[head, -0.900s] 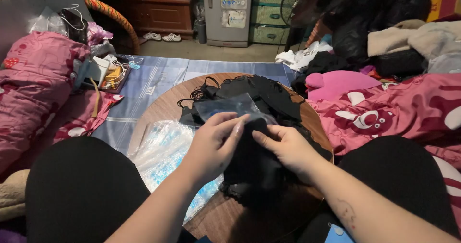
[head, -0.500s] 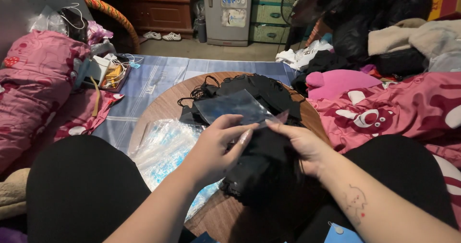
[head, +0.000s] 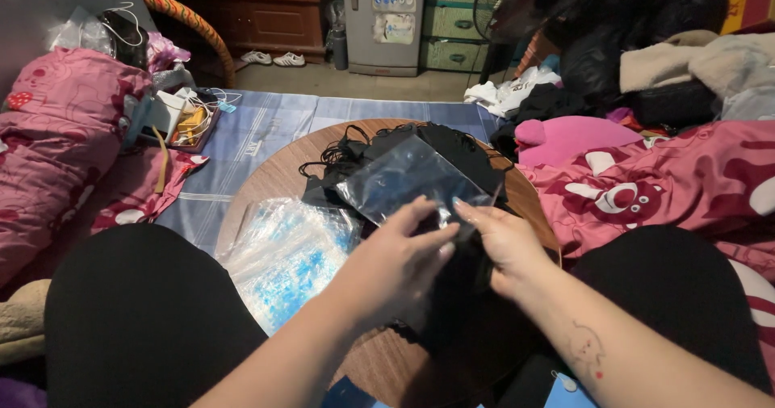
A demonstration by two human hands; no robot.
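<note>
My left hand (head: 395, 267) and my right hand (head: 500, 242) meet over a round wooden table (head: 266, 178). Together they hold a clear plastic bag (head: 408, 178), its near edge pinched between the fingers of both hands while the rest lifts away from me. Beneath the hands, a folded black garment (head: 452, 311) hangs toward my lap. More black fabric with thin straps (head: 347, 154) is piled on the far side of the table behind the bag.
A stack of clear plastic bags with blue print (head: 286, 251) lies on the table's left side. My knees in black (head: 137, 311) flank the table. Pink bedding (head: 56, 133) at left, pink printed blanket (head: 678, 182) at right, blue mat (head: 266, 125) beyond.
Both hands have risen from pressing the black garment. The clear bag has lifted off the pile and now stands held between the fingertips.
</note>
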